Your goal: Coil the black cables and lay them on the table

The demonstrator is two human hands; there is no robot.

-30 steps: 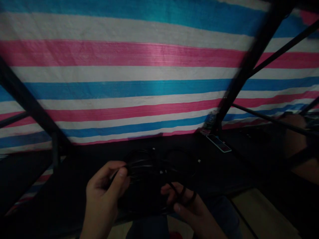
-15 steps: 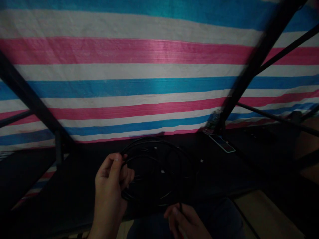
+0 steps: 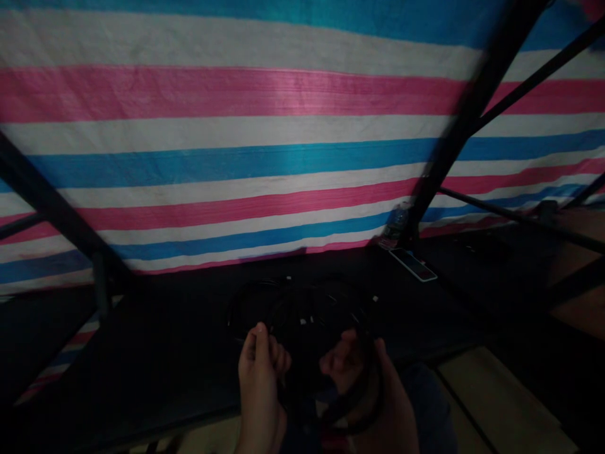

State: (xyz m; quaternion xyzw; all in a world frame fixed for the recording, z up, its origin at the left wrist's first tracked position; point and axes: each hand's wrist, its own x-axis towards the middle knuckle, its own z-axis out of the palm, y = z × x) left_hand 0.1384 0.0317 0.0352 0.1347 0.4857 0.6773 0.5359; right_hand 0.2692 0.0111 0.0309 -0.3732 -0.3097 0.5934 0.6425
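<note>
A thin black cable [image 3: 347, 403] is looped between my hands, close to the near edge of the bench. My left hand [image 3: 262, 372] is closed in a pinch on one side of the loops, thumb on top. Around the other side curl the fingers of my right hand [image 3: 382, 397], with dark strands crossing in front of its palm. The right hand is dim and slightly blurred. Beyond the hands, more black cable lies on the dark bench, with small white tags [image 3: 303, 321] among it. Black on black, the strands are hard to separate.
A phone [image 3: 413, 264] lies on the black bench [image 3: 179, 328] at the right, beside a clear plastic bottle [image 3: 398, 217]. Dark metal posts [image 3: 444, 157] slant up on both sides before a striped tarp [image 3: 259, 164]. Part of another person [image 3: 579, 271] shows at the right edge.
My left hand has moved right and down, and my right hand up and right, with the cable. The wide loop has drawn in to smaller loops near me. The view has shifted slightly.
</note>
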